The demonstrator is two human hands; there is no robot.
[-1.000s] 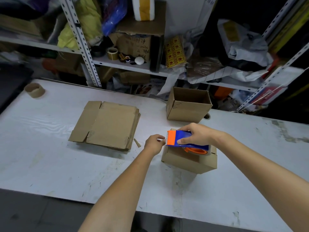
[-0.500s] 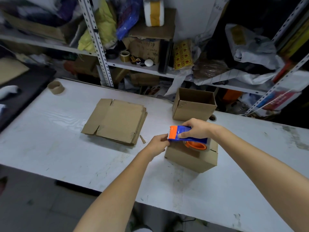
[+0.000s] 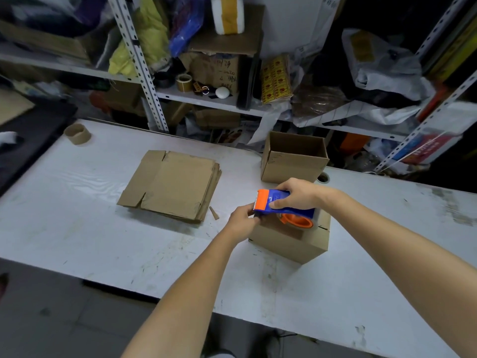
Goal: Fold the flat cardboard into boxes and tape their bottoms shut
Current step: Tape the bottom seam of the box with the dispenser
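A folded cardboard box (image 3: 291,240) stands on the white table (image 3: 103,228) with its closed flaps facing up. My right hand (image 3: 296,195) grips a blue and orange tape dispenser (image 3: 273,202) just above the box top. My left hand (image 3: 242,220) has its fingers curled at the dispenser's orange cutter end, at the box's left edge; whether it pinches the tape end is hidden. A stack of flat cardboard (image 3: 173,184) lies to the left. A second box (image 3: 294,158) stands open-topped behind.
An empty brown tape core (image 3: 77,134) sits at the table's far left corner. A small cardboard scrap (image 3: 214,213) lies beside the flat stack. Cluttered metal shelves (image 3: 232,99) run along the back edge. A round cable hole (image 3: 323,178) is behind the near box.
My left hand has moved right, up to the dispenser's cutter end. The dispenser stays above the box top. The camera has shifted so the table sits further right.
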